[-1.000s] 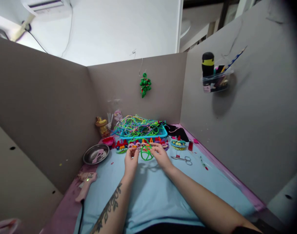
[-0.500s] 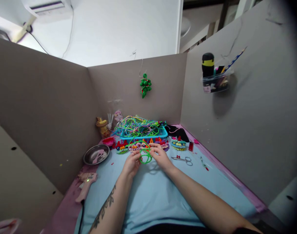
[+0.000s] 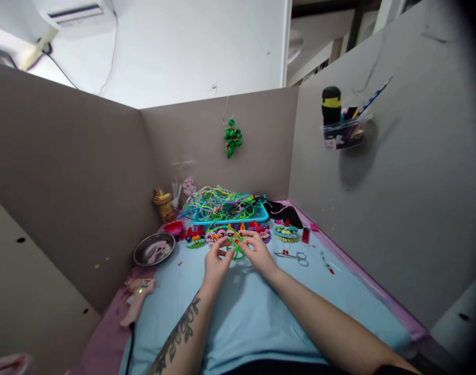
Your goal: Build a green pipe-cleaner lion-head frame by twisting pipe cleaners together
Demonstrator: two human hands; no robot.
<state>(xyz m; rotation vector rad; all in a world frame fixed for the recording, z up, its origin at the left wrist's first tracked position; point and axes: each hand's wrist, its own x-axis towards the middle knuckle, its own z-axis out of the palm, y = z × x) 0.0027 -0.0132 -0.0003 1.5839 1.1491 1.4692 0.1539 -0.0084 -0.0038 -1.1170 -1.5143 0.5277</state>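
Your left hand (image 3: 215,268) and right hand (image 3: 261,257) pinch the green cord (image 3: 238,253), looped in front of the blue tray (image 3: 257,220) — you seem to be shaping those loops — and the next move likely calls for a steady pinch.

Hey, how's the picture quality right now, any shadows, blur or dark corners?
Head view: shadow below the clear box on the right panel; head view: faint shadow on the blue cloth near the right hand; head view: upper-right corner blacked out, green cord slightly soft.
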